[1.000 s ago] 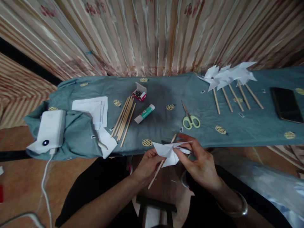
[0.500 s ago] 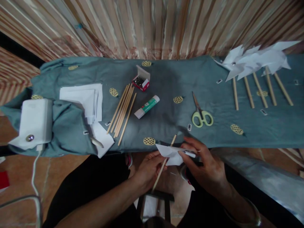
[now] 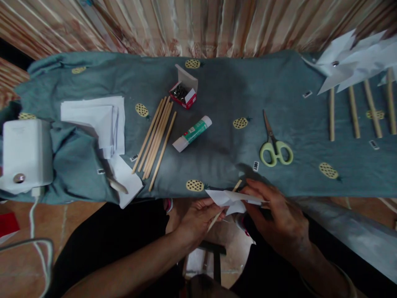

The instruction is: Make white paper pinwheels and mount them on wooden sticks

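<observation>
At the near edge of the cloth, my left hand (image 3: 198,221) is closed around a thin wooden stick (image 3: 238,184), held slanting up to the right. A folded white paper pinwheel (image 3: 230,199) lies across the stick, between my two hands. From the other side, my right hand (image 3: 281,219) has its fingers closed on the pinwheel's right-hand blade. The fingertips of both hands are partly hidden by the paper. I cannot see how the pinwheel and stick are joined. Green-handled scissors (image 3: 276,152) lie on the cloth beyond my right hand.
On the green cloth (image 3: 217,161) lie a glue stick (image 3: 192,133), several wooden sticks (image 3: 159,138), an open red box of metal tacks (image 3: 186,96) and stacked white paper (image 3: 119,128). Finished pinwheels (image 3: 338,62) rest at right. A white device (image 3: 27,155) with a cable stands at left.
The view has shifted closer to the table, so the pinwheels on the right are partly cut off. The stick and pinwheel have moved slightly right with my hands, and the stick slants more.
</observation>
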